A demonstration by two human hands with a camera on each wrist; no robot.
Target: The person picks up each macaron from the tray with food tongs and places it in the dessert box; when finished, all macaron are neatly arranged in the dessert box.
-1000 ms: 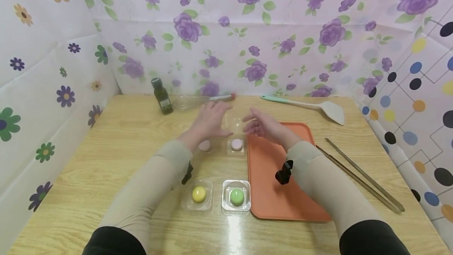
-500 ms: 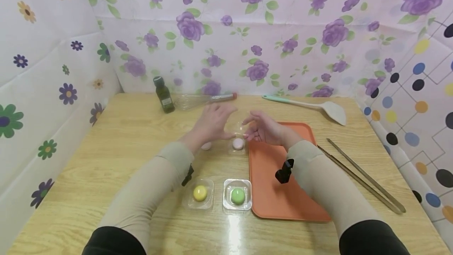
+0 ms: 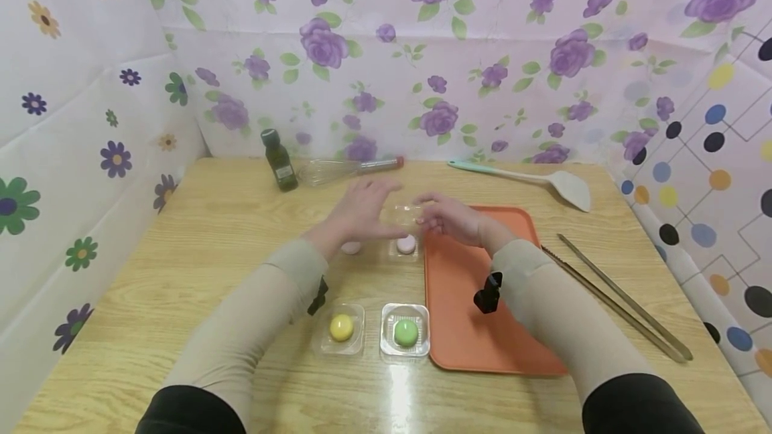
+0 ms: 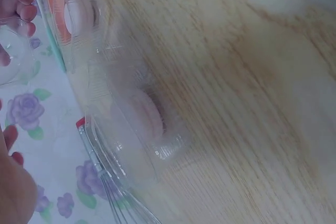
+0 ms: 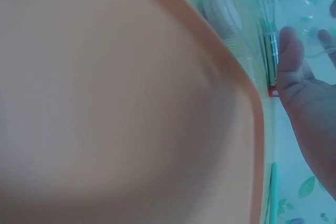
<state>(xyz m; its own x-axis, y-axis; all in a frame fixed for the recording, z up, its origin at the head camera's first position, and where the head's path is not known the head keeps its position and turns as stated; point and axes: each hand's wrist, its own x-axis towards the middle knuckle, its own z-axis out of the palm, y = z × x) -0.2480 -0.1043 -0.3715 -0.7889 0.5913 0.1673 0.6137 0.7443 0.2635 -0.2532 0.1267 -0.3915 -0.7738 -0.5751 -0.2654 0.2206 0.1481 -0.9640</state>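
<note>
Between the two hands is a clear plastic lid (image 3: 403, 215), hard to make out. My right hand (image 3: 449, 218) pinches its edge between thumb and fingers; the left wrist view also shows the lid (image 4: 22, 72) at that hand. My left hand (image 3: 364, 214) is spread beside it, thumb stretched out, its fingers apart from the lid in the left wrist view. Just nearer to me sit two pale pink macarons (image 3: 406, 245) in clear plastic boxes, one partly behind my left hand. A yellow macaron (image 3: 342, 328) and a green macaron (image 3: 407, 333) lie in clear boxes further forward.
An orange tray (image 3: 464, 327) lies under the right forearm. Long metal tongs (image 3: 621, 293) rest to its right. Along the back are a dark bottle (image 3: 280, 163), a whisk (image 3: 356, 169) and a white spatula (image 3: 569, 189) with a green handle.
The left thumb has stretched further right, and the right fingers have drawn back a little. The glinting plastic edge between the hands has shifted upward. The macarons have stayed where they were.
</note>
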